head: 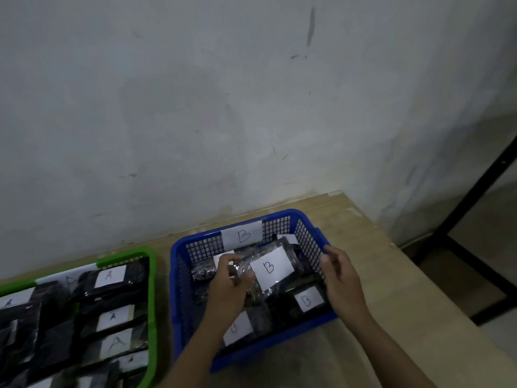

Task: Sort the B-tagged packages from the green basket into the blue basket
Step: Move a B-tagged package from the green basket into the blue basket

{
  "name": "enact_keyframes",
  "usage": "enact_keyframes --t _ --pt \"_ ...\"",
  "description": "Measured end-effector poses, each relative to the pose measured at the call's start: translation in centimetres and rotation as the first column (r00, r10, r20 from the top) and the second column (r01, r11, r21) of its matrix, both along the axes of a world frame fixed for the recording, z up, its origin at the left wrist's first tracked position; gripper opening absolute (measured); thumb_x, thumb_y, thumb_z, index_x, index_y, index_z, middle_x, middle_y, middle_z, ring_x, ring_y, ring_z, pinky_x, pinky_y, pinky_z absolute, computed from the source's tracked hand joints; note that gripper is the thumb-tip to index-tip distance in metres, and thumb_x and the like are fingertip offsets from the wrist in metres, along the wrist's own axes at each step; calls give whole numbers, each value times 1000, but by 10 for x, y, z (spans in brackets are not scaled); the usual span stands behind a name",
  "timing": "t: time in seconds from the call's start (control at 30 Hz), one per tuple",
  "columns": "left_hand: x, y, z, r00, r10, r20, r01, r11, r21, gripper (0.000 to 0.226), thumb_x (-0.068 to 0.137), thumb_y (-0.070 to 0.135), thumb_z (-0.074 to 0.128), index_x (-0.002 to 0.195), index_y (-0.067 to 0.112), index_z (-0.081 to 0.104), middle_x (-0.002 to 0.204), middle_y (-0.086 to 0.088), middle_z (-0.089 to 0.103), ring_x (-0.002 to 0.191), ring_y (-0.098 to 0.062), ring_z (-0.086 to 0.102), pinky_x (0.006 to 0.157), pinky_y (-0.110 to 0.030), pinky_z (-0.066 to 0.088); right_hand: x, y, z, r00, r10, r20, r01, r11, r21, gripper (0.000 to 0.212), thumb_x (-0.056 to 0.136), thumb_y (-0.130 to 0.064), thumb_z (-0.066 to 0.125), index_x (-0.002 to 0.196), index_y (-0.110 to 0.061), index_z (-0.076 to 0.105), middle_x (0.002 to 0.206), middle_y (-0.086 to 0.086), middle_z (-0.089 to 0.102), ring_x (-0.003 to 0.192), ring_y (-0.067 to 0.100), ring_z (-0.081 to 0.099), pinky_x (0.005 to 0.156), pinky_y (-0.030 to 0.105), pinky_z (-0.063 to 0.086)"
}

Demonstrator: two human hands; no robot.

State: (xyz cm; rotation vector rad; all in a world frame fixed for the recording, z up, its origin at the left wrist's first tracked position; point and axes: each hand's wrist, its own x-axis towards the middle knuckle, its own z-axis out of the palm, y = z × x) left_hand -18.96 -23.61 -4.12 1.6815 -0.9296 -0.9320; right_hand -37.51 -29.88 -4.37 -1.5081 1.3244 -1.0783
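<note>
Left hand [228,285]: inside the blue basket [281,217], fingers curled and pinching the clear wrap at the left end of the top package [272,268].
Right hand [340,278]: at the basket's right wall, fingers loosely bent and slightly spread; whether they touch the wall or the package, I cannot tell.
Top package: dark, in shiny clear wrap, white tag marked B facing up; it lies tilted on the other packages in the middle of the blue basket.
Blue basket: on the surface [372,247] near its far right corner, close to the wall [195,107]; a white B label [242,235] is stuck on its far wall.
Other B packages: one with its tag up near the basket's right front [307,299], one at the front under the left forearm [237,329], more dark ones beneath.
Green basket [152,289]: just left of the blue one, the two apart by a narrow gap; it runs off the left and bottom edges of the view.
A packages [110,275]: dark packs with white A tags, laid in rows filling the green basket.
Frame [475,197]: a black metal frame stands on the floor beyond the surface's right edge.
</note>
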Motion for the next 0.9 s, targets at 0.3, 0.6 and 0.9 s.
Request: enact_keyframes --t 0.3,0.6,0.9 --pt "-27 -46 -29 902 -336 270 295 938 180 40 92 11 48 129 25 40 118 6 50 67 2 47 55 -3 42 -29 -26 -26 983 -134 -124 112 979 -169 40 86 -36 35 112 -12 54 102 -6 52 94 -8 48 74 10 36" --pt "-39 -51 -45 611 -584 535 292 794 533 46 91 39 45 135 35 32 129 -4 51 126 -22 35 108 -37 21 -27 -33 -45 976 -124 -178 85 974 -212 41 82 -50 31 102 -22 52 94 -9 49 92 -2 50 73 13 38" --pt "-36 -50 -49 536 -672 511 333 724 604 49 89 42 47 136 35 32 134 -2 45 131 -23 24 113 -48 13 -24 -33 -47 948 -94 -303 40 983 -181 53 84 -49 32 111 -10 54 103 -2 49 96 15 51 80 30 43"
